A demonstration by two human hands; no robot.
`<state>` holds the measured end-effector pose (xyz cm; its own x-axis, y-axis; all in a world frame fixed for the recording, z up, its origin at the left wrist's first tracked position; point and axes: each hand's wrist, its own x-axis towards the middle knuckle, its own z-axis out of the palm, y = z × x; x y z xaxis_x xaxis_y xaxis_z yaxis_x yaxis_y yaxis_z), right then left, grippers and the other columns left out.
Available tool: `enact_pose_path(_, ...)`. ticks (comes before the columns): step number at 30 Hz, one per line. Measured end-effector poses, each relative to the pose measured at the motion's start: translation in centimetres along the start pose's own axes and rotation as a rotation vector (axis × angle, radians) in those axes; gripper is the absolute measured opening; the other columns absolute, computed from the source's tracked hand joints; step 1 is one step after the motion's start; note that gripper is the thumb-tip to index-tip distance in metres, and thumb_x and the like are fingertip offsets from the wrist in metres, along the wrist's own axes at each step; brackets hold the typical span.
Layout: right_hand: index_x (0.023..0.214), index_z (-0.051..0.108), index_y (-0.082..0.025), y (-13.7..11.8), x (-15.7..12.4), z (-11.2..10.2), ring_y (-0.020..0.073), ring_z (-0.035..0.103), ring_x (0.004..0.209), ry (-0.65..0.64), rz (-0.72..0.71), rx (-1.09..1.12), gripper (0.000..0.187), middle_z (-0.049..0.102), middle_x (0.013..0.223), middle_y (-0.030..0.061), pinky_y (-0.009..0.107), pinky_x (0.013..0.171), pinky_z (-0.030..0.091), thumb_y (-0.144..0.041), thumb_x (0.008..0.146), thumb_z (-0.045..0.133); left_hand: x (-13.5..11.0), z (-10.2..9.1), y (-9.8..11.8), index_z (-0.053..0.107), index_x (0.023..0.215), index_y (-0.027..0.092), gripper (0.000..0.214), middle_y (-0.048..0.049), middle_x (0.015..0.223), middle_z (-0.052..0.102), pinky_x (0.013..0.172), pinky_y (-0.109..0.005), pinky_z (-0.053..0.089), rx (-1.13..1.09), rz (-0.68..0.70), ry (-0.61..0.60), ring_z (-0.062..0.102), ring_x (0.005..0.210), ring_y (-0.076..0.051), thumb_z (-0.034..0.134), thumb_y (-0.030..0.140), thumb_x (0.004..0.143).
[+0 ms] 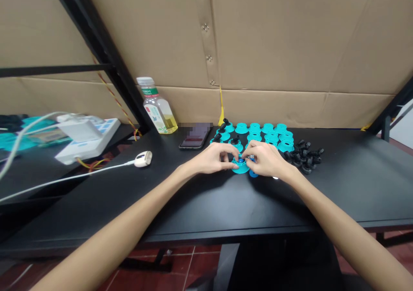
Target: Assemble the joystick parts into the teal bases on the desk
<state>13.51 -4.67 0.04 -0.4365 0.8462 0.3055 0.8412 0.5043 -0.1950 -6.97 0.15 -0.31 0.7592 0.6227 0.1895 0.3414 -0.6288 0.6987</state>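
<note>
On the black table, a teal flanged plastic ring [240,169] sits between my hands, with a small dark blue piece [241,161] in its opening. My left hand [213,158] is closed on the ring's left side, thumb in front and fingers behind. My right hand [267,158] is pinched at the ring's right side; a small shiny bit shows at its fingertips, too small to name. Beneath those fingers a bright blue round part [254,174] is partly covered. Behind, several more teal rings [286,144] stand in rows, the left ones topped with black pieces [237,140].
A heap of small black parts [306,159] lies to the right. At the back left are a phone [195,136] and a drink bottle [161,114]. A white cable with a pale plug-like end [143,159] crosses the left side, near a power strip [87,142].
</note>
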Motion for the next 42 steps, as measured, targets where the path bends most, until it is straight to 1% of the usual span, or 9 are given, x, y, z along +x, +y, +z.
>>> enact_pose_path(8, 0.086, 0.076, -0.022, -0.2, 0.1, -0.7, 0.0150, 0.054, 0.074, -0.038, -0.010, 0.032, 0.030, 0.065, 0.090, 0.0039, 0.026, 0.058, 0.030, -0.016, 0.073, 0.049, 0.1, -0.1, 0.1, 0.069, 0.085, 0.014, 0.026, -0.0070, 0.101, 0.067, 0.057, -0.020, 0.045, 0.057, 0.032, -0.006, 0.054, 0.062, -0.008, 0.069, 0.039, 0.077)
enact_pose_path(15, 0.091, 0.076, -0.025, -0.2, 0.0, -1.1, 0.0136, 0.050, 0.068, -0.088, -0.029, 0.030, 0.030, 0.064, 0.089, 0.0041, 0.026, 0.057, 0.028, -0.018, 0.075, 0.051, 0.1, 0.0, 0.1, 0.069, 0.088, 0.014, 0.025, -0.0066, 0.099, 0.067, 0.059, -0.021, 0.045, 0.068, 0.025, 0.002, 0.055, 0.064, -0.009, 0.069, 0.036, 0.076)
enact_pose_path(18, 0.088, 0.075, -0.023, 0.1, -0.1, -0.8, 0.0128, 0.051, 0.068, -0.058, -0.025, 0.093, 0.026, 0.064, 0.090, 0.0037, 0.025, 0.058, 0.031, -0.018, 0.075, 0.053, 0.0, 0.2, -0.2, 0.068, 0.087, 0.014, 0.027, -0.0057, 0.095, 0.067, 0.057, -0.021, 0.044, 0.043, -0.003, 0.020, 0.053, 0.062, -0.009, 0.071, 0.037, 0.074)
enact_pose_path(23, 0.088, 0.074, -0.020, 1.2, 0.1, -1.1, 0.0121, 0.053, 0.068, 0.094, -0.008, 0.223, 0.025, 0.066, 0.089, 0.0035, 0.024, 0.063, 0.038, -0.015, 0.074, 0.054, -0.2, 0.4, -0.2, 0.062, 0.099, 0.017, 0.040, 0.0057, 0.057, 0.055, 0.053, -0.021, 0.041, 0.038, -0.106, 0.020, 0.051, 0.051, -0.010, 0.075, 0.040, 0.069)
enact_pose_path(29, 0.083, 0.074, -0.020, 5.0, -0.3, -3.9, 0.0141, 0.057, 0.070, 0.200, 0.121, 0.051, 0.022, 0.070, 0.091, 0.0042, 0.026, 0.061, 0.038, -0.020, 0.076, 0.053, -0.1, 0.5, 0.3, 0.061, 0.104, 0.017, 0.046, 0.0032, 0.067, 0.058, 0.056, -0.023, 0.044, 0.082, -0.058, 0.044, 0.052, 0.056, -0.010, 0.074, 0.045, 0.070)
enact_pose_path(33, 0.082, 0.074, -0.021, 8.2, -1.4, -6.2, 0.0144, 0.058, 0.066, 0.144, 0.264, 0.093, 0.020, 0.071, 0.083, 0.0021, 0.026, 0.058, 0.038, -0.029, 0.076, 0.057, 0.0, 0.5, -0.2, 0.065, 0.106, 0.018, 0.043, -0.0024, 0.089, 0.065, 0.059, -0.023, 0.045, 0.109, 0.012, 0.037, 0.051, 0.058, -0.008, 0.072, 0.045, 0.073)
enact_pose_path(35, 0.076, 0.074, -0.022, 9.0, -1.9, -7.0, 0.0150, 0.058, 0.067, 0.049, 0.335, 0.075, 0.019, 0.071, 0.078, 0.0011, 0.026, 0.058, 0.038, -0.034, 0.074, 0.060, 0.1, 0.5, -0.6, 0.066, 0.108, 0.019, 0.043, -0.0043, 0.098, 0.064, 0.059, -0.023, 0.045, 0.099, 0.048, 0.030, 0.051, 0.058, -0.008, 0.072, 0.043, 0.074)
enact_pose_path(39, 0.073, 0.075, -0.024, 8.8, -2.4, -7.3, 0.0158, 0.060, 0.067, -0.151, 0.380, 0.050, 0.023, 0.070, 0.075, -0.0003, 0.026, 0.057, 0.038, -0.046, 0.067, 0.069, 0.1, 0.5, -1.2, 0.067, 0.109, 0.019, 0.044, -0.0042, 0.096, 0.064, 0.059, -0.022, 0.045, 0.084, 0.067, 0.033, 0.048, 0.057, -0.007, 0.073, 0.043, 0.073)
enact_pose_path(42, 0.070, 0.074, -0.025, 8.2, -2.3, -6.9, 0.0157, 0.059, 0.063, -0.223, 0.407, -0.030, 0.021, 0.069, 0.071, -0.0005, 0.026, 0.054, 0.036, -0.044, 0.062, 0.074, 0.1, 0.6, -1.0, 0.065, 0.113, 0.019, 0.049, -0.0048, 0.098, 0.065, 0.057, -0.022, 0.044, 0.068, 0.014, 0.046, 0.048, 0.056, -0.007, 0.074, 0.044, 0.072)
